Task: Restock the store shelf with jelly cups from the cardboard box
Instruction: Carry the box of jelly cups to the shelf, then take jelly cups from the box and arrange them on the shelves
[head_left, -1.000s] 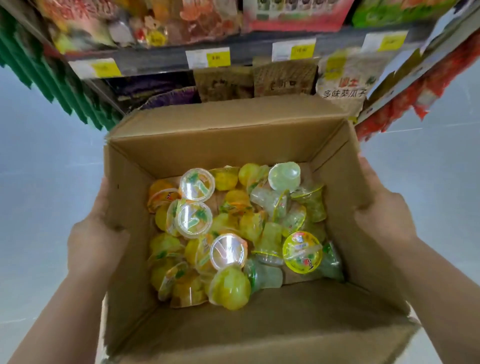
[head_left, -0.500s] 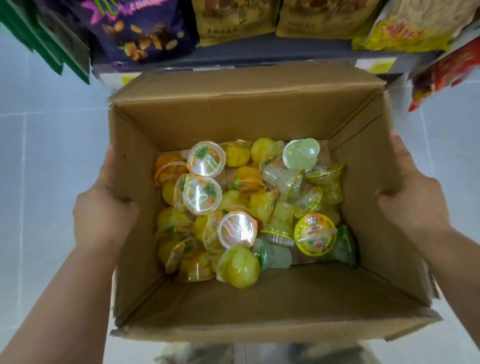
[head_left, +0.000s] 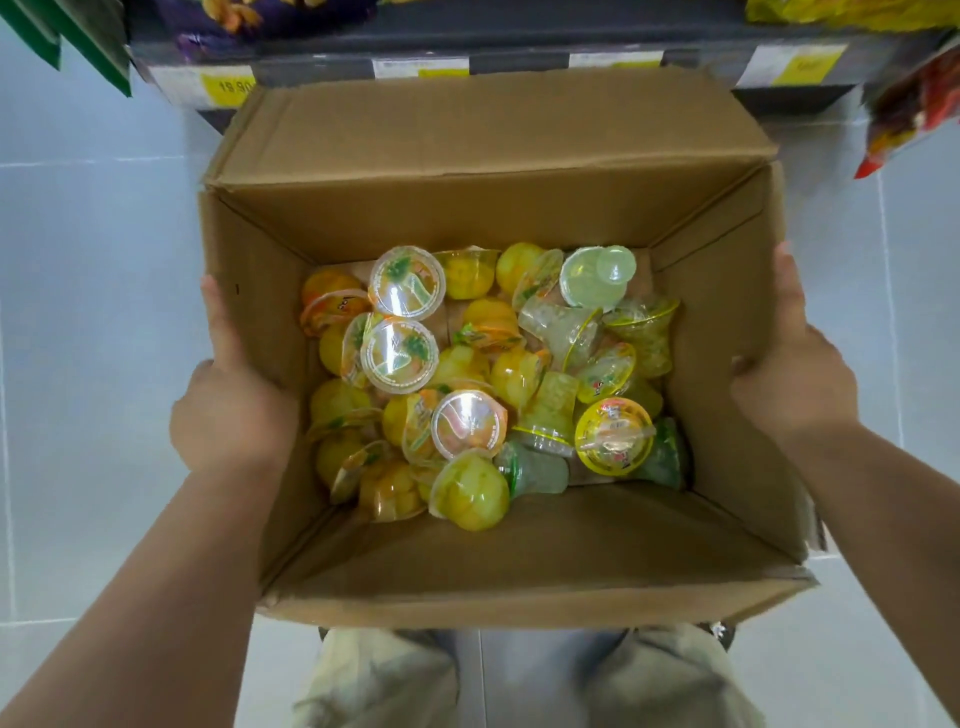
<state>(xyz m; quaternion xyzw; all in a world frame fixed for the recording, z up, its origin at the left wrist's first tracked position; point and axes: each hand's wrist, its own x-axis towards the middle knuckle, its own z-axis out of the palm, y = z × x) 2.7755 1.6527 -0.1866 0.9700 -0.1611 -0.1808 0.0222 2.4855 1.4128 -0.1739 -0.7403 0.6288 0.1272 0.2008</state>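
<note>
Khaki trousers (head_left: 374, 680), nearest item: the person's legs, directly under the load.

Cardboard box (head_left: 493, 171): open-topped, flaps folded outward, carried clear of the floor between two hands. The left hand (head_left: 234, 410) clasps the left wall with its thumb laid up along the card. The right hand (head_left: 795, 379) clasps the right wall likewise. The fingers of both pass out of sight behind the walls, so it cannot be told whether they hook under the bottom. Risk: if the hold is side pressure alone, the soft walls may bow inward and the box slide down.

Jelly cups (head_left: 467, 374): the stock itself, all inside the box on its bottom. They lie in a loose heap, some lids up, some sideways, some upended. Yellow and orange cups lie to the left, pale green to the right. Risk: any tilt sends the heap rolling to the low side and shifts the weight abruptly. Film lids under the pile could dent or split.

Floor tiles (head_left: 88, 312): pale, on either side. Risk: a spilled cup would roll underfoot.

Shelf (head_left: 519, 61): dark edge with price labels (head_left: 228, 85), just past the far flap; contact cannot be told. Risk: the flap could snag the edge.

Snack bags (head_left: 914, 109): far right. Risk: a box corner or elbow could knock them.

Assessment: restocking has not begun. Both hands are occupied, so freeing one to pick up cups is the likeliest moment for a drop.
</note>
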